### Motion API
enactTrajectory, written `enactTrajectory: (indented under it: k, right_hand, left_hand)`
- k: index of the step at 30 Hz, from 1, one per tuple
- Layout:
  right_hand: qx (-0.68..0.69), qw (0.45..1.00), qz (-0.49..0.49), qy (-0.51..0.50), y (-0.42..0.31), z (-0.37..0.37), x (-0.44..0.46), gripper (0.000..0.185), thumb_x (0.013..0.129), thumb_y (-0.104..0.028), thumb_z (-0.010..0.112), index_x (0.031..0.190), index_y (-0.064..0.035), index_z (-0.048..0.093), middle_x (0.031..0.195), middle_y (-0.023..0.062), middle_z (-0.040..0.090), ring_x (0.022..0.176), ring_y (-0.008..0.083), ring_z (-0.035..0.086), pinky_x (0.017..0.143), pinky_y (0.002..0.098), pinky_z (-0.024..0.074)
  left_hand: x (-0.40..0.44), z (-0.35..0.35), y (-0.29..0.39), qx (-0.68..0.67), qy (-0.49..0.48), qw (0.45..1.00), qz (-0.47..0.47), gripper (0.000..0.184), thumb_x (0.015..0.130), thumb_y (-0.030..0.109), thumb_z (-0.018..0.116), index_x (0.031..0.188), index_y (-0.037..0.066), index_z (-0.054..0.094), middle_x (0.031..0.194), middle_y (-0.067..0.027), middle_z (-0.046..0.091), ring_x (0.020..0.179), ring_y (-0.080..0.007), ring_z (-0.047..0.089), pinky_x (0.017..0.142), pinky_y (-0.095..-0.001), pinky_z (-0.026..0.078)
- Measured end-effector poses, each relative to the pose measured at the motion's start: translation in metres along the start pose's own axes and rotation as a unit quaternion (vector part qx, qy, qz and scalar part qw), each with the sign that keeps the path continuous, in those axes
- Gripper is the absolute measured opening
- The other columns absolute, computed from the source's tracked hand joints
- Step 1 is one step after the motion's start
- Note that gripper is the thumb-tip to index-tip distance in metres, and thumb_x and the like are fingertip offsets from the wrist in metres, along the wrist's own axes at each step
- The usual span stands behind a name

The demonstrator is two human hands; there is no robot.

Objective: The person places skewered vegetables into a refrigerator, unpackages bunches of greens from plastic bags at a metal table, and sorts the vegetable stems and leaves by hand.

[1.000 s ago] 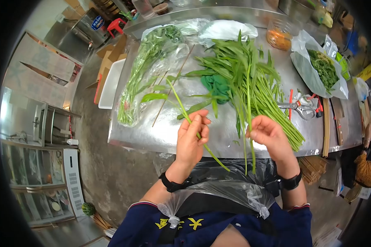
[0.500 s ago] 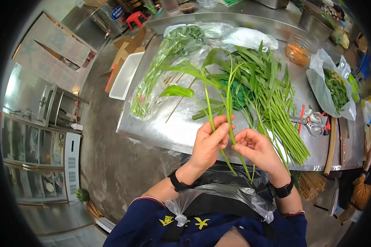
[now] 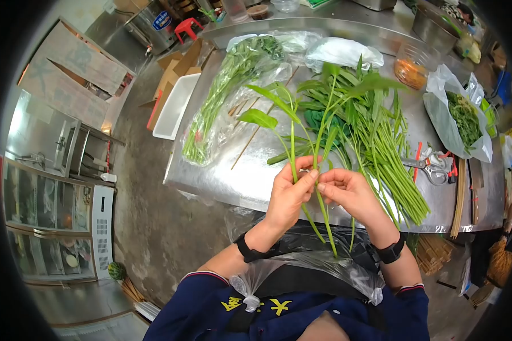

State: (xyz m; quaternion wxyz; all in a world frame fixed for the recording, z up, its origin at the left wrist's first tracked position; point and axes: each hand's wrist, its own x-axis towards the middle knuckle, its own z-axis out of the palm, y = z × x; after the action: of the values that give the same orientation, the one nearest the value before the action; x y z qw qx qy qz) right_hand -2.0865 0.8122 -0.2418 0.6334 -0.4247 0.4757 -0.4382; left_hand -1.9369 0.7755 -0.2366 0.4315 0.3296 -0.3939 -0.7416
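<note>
The left hand (image 3: 290, 190) pinches a first leafy stem (image 3: 292, 146) between thumb and fingers. The right hand (image 3: 350, 193) sits just beside it, thumb and fingertips closed on a second stem (image 3: 326, 223). Both hands are above the near edge of the counter (image 3: 224, 183); both stems stand leaves up, with their lower ends extending past that edge. A loose bunch of greens (image 3: 389, 170) lies right of centre, cut ends toward the near edge. Bagged greens (image 3: 224, 96) lie along the left edge. Scissors (image 3: 421, 164) rest right of the bunch. A white bag (image 3: 438, 102) of leaves occupies the far right corner.
</note>
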Motion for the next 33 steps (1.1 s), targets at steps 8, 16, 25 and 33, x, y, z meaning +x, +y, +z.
enactTrajectory:
  k: [8, 16, 25, 33]
  right_hand:
    - [0.058, 0.996, 0.069, -0.021, 0.000, -0.003, 0.005, 0.019, 0.080, -0.021, 0.061, 0.089, -0.0045, 0.058, 0.071, -0.0025, 0.057, 0.060, 0.0035, 0.052, 0.051, 0.0156, 0.0385]
    - [0.095, 0.993, 0.067, -0.008, -0.002, 0.003, 0.007, 0.008, 0.075, -0.012, 0.059, 0.078, -0.0070, 0.053, 0.069, -0.0017, 0.055, 0.057, 0.0049, 0.050, 0.050, 0.0176, 0.0383]
    - [0.077, 0.997, 0.002, -0.012, 0.006, 0.012, 0.016, 0.012, 0.069, -0.005, 0.053, 0.071, -0.0082, 0.042, 0.064, -0.0052, 0.041, 0.057, 0.0049, 0.035, 0.051, 0.0207, 0.0285]
    - [-0.418, 0.894, -0.071, 0.148, -0.003, -0.029, -0.004, 0.031, 0.070, -0.023, 0.064, 0.089, 0.0011, 0.056, 0.066, 0.0112, 0.060, 0.059, 0.0233, 0.058, 0.056, 0.0345, 0.0446]
  left_hand:
    - [-0.005, -0.004, 0.002, -0.011, -0.026, 1.000, -0.007, 0.023, 0.085, 0.012, 0.052, 0.106, 0.002, 0.053, 0.074, 0.0042, 0.048, 0.055, -0.0009, 0.035, 0.044, -0.0163, 0.022]
    - [-0.001, -0.008, 0.000, -0.051, -0.027, 0.997, -0.043, 0.014, 0.088, 0.020, 0.051, 0.085, 0.006, 0.052, 0.068, 0.0030, 0.046, 0.055, -0.0027, 0.036, 0.044, -0.0171, 0.023]
    - [0.001, -0.013, 0.000, -0.068, -0.065, 0.994, -0.052, 0.015, 0.088, 0.021, 0.050, 0.082, 0.008, 0.051, 0.072, 0.0004, 0.051, 0.055, -0.0034, 0.036, 0.046, -0.0170, 0.025]
    - [0.006, -0.027, 0.024, -0.068, 0.056, 0.993, 0.076, 0.015, 0.090, 0.024, 0.046, 0.090, 0.009, 0.048, 0.067, -0.0009, 0.050, 0.051, -0.0026, 0.038, 0.042, -0.0153, 0.027]
